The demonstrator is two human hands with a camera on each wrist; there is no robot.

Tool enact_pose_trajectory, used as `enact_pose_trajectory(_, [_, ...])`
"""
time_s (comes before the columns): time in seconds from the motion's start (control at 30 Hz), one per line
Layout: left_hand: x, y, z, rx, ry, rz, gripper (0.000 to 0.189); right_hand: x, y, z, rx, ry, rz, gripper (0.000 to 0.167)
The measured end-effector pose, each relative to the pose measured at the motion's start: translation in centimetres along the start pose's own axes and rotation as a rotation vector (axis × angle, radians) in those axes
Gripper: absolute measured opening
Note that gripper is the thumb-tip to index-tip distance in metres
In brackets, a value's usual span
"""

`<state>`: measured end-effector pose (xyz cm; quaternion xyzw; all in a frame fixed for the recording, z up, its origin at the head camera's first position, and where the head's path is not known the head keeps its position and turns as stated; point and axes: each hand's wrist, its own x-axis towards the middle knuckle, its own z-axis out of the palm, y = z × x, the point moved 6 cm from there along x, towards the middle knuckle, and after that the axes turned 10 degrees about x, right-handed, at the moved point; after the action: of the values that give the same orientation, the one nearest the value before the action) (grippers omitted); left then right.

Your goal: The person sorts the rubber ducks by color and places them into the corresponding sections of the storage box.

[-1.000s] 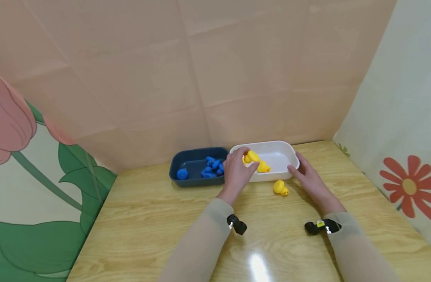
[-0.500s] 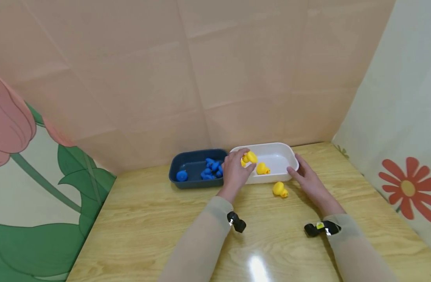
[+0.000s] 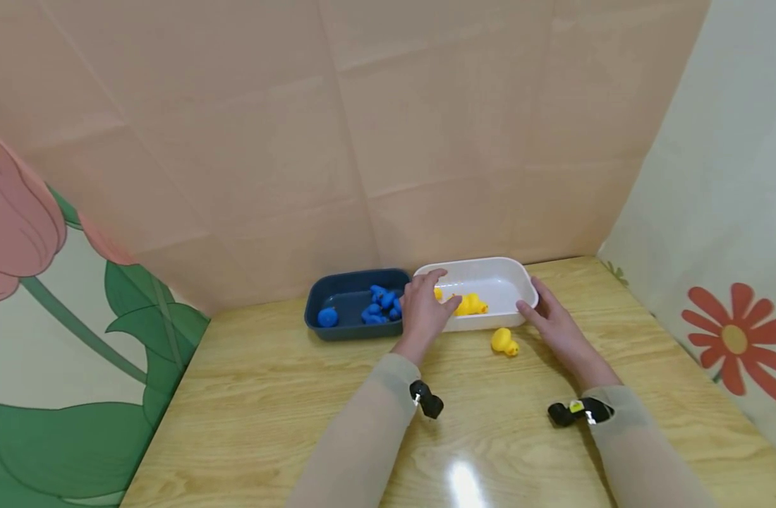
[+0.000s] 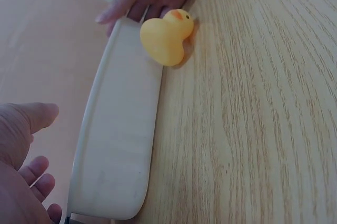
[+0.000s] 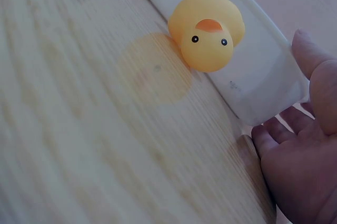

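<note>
My left hand [image 3: 422,305] is over the left end of the white tray [image 3: 504,283], its thumb and fingers spread apart with nothing between them. Yellow rubber ducks [image 3: 473,305] lie in the tray below it, partly hidden by that hand. At the tray's right end my right hand [image 3: 558,330] holds the rim, thumb at the front corner and fingers round the outer side. One more yellow rubber duck [image 3: 504,341] lies on the table just in front of the tray; the right wrist view shows this duck [image 5: 208,34] with its orange beak and black eyes.
A dark blue tray [image 3: 318,329] stands directly left of the white one. It contains several small blue toys [image 3: 382,303] and a round blue one [image 3: 327,317]. Behind both trays rises a beige backdrop [image 3: 267,176] at the back of the wooden table [image 3: 267,409].
The left hand has let go of the rubber duck it held, which now lies in the white tray with the others. The right hand stays at the tray's end.
</note>
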<state>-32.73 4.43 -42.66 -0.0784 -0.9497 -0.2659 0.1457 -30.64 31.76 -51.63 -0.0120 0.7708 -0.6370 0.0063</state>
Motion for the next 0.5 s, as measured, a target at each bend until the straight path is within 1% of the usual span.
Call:
enact_pose_trajectory(0.33, [-0.4,0.2,-0.4,-0.014,-0.012,-0.007,0.060,0.1,0.2,0.0,0.013,0.003,0.002,0.104])
enact_pose_trajectory(0.5, [-1.0,0.8,-0.4,-0.039,-0.017,0.012,0.059,0.2,0.2,-0.1,0.014,0.006,-0.003,0.104])
